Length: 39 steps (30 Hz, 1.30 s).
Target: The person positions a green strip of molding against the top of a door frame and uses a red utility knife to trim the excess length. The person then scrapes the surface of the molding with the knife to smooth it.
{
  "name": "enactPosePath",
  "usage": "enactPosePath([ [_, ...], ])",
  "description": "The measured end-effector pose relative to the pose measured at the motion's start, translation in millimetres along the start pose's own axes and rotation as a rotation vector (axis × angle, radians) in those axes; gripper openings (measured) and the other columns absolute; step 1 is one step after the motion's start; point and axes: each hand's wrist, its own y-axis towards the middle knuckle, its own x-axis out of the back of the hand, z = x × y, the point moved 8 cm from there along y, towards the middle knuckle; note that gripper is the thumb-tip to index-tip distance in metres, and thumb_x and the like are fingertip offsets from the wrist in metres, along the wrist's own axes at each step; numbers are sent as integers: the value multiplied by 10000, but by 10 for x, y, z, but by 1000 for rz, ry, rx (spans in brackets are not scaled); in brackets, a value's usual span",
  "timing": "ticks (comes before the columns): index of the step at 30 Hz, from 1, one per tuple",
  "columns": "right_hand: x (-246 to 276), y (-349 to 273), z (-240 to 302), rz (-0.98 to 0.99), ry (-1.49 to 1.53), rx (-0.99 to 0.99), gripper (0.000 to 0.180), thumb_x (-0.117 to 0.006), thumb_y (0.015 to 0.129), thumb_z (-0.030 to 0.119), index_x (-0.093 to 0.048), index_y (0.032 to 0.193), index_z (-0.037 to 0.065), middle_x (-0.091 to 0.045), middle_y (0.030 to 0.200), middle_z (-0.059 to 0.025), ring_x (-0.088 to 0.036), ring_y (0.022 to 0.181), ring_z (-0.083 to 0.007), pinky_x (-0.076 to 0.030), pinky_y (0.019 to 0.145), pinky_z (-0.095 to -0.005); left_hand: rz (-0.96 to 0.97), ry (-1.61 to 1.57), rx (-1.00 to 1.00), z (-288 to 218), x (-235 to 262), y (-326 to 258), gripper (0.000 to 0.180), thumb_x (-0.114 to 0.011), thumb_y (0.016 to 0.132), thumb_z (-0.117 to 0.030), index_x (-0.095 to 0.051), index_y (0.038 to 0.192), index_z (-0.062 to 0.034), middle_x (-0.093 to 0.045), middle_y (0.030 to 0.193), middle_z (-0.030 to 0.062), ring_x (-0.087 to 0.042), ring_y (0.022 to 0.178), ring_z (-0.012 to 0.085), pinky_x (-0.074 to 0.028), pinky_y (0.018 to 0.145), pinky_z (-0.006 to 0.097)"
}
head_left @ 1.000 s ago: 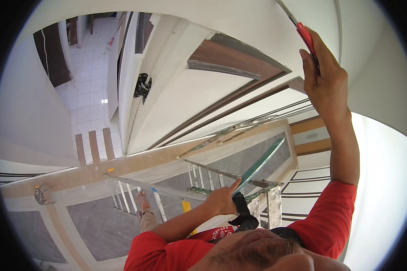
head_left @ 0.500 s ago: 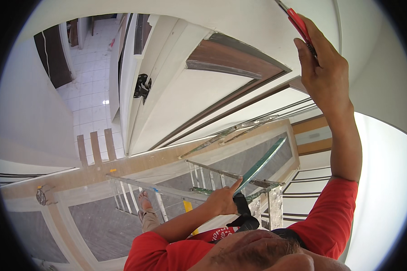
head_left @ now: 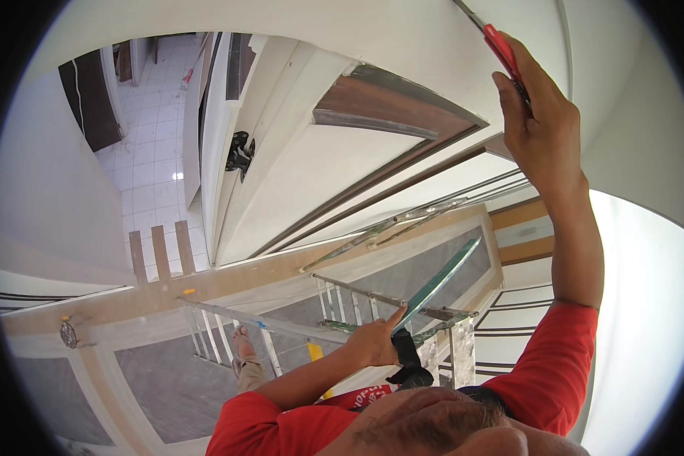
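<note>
Raised high at the upper right, my right hand (head_left: 543,121) is closed around a red-handled tool (head_left: 501,49). Its narrow metal part points up and left along the white surface, with the tip cut off by the picture's edge. Lower down, in front of my chest, my left hand (head_left: 376,340) grips the near end of a long green board (head_left: 442,275). The board, seen almost edge-on, slants up to the right, and the index finger lies along it. Something black (head_left: 407,357), like a strap, hangs next to this hand.
Metal ladders (head_left: 342,300) stand below, one beside a foot (head_left: 243,343) and a beige trouser leg. A white panel with a brown recess (head_left: 380,102) slopes across the middle, near a black metal fitting (head_left: 240,154). White floor tiles (head_left: 148,137) lie beyond, left. A round wall clock (head_left: 69,333) shows far left.
My right hand and the red-handled tool have shifted slightly left. The left hand and the green board have dropped very slightly. Both grips look the same.
</note>
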Motion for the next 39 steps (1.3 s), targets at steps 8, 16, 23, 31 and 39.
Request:
enactPosePath([
  [8, 35, -291, -300, 81, -125, -83, 439, -680, 973, 73, -576, 1398, 115, -728, 949, -164, -731, 723, -307, -577, 610, -367, -17, 4, -25, -34, 40, 14, 1195, -801, 695, -238, -99, 1661, -185, -672, 1115, 298, -682, 1003, 473, -546, 910, 490],
  [16, 120, -16, -72, 28, -87, 21, 428, -674, 1001, 99, -600, 1422, 89, -760, 970, -147, -667, 639, -122, -542, 595, -251, 43, 14, 4, -52, 33, -7, 1181, -783, 722, -245, -72, 1664, -210, -661, 1165, 306, -673, 1029, 485, -536, 923, 494],
  [23, 118, -12, 15, -3, -2, 24, 431, -688, 988, 80, -610, 1412, 89, -747, 885, -132, -649, 609, -109, -530, 569, -253, 58, -2, 20, -78, 75, -19, 1198, -805, 717, -276, -74, 1664, -221, -663, 1175, 296, -672, 1049, 471, -530, 934, 491],
  [31, 38, 277, 294, -35, 101, 74, 432, -698, 978, 72, -611, 1401, 81, -738, 886, -136, -644, 618, -130, -521, 578, -257, -14, 6, -36, 22, -35, 44, 1227, -835, 709, -459, -101, 1658, -204, -668, 1133, 312, -679, 1023, 481, -539, 925, 505],
  [39, 13, 238, 261, -1, -29, 50, 436, -699, 965, 73, -593, 1388, 94, -718, 869, -137, -689, 635, -228, -546, 569, -338, -62, 16, -54, 53, -59, 24, 1212, -822, 725, -520, -115, 1655, -194, -678, 1086, 322, -690, 974, 490, -549, 902, 520],
])
